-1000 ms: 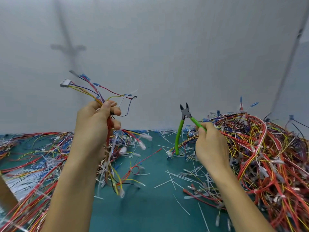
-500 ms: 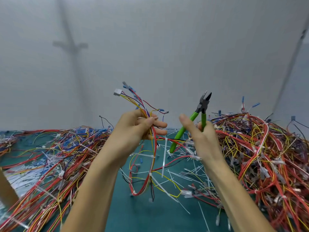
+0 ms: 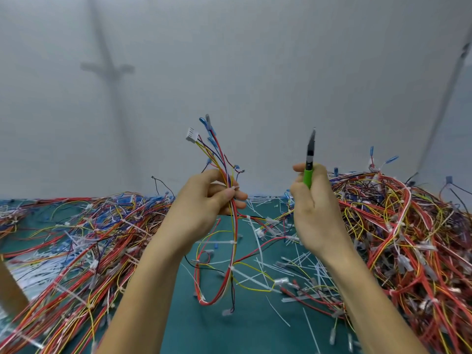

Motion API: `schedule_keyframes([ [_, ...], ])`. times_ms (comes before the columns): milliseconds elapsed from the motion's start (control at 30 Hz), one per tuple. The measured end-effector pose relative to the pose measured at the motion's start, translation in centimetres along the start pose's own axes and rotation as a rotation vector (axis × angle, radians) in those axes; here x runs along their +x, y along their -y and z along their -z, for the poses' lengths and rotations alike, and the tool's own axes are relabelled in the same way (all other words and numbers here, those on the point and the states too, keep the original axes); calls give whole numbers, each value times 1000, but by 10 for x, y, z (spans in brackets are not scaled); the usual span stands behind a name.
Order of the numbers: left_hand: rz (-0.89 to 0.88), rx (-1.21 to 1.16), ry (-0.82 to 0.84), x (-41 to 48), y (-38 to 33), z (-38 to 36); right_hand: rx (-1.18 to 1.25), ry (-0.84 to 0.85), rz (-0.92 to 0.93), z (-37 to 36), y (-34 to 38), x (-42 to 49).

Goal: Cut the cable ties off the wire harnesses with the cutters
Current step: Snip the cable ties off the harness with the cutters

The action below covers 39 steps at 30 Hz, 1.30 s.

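Note:
My left hand (image 3: 204, 208) grips a wire harness (image 3: 229, 254) of red, yellow and blue wires, held up above the green table. Its white connector (image 3: 192, 134) and blue terminals point upward, and its lower loop hangs down with white cable ties (image 3: 231, 242) around it. My right hand (image 3: 313, 213) holds the green-handled cutters (image 3: 309, 159) upright, dark jaws pointing up and seen edge-on. The cutters stand a short way right of the harness, not touching it.
A large heap of wire harnesses (image 3: 408, 238) fills the right side. Another spread of harnesses (image 3: 76, 241) lies on the left. Cut white tie scraps (image 3: 301, 261) litter the green mat (image 3: 229, 333). A brown cardboard edge (image 3: 10, 287) sits at far left.
Both hands have risen and come toward the middle. The harness moved right with my left hand. The cutters turned from tilted to upright, and my right hand closed round the handles.

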<state>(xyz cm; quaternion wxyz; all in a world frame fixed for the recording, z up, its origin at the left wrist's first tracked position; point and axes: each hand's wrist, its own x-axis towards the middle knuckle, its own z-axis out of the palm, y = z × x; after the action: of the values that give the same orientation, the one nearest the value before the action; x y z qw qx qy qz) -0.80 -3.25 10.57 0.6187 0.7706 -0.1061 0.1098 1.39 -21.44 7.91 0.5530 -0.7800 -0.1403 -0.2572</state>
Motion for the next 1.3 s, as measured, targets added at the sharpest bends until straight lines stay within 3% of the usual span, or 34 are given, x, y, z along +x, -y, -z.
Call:
schedule_keyframes([
  [167, -26, -151, -113, 0, -2, -1, -5, 110, 9, 1, 7, -2],
  [567, 44, -415, -130, 1, -4, 1, -171, 404, -55, 1, 15, -8],
  [1300, -35, -363, -67, 1, -3, -8, -228, 349, -32, 0, 19, -10],
])
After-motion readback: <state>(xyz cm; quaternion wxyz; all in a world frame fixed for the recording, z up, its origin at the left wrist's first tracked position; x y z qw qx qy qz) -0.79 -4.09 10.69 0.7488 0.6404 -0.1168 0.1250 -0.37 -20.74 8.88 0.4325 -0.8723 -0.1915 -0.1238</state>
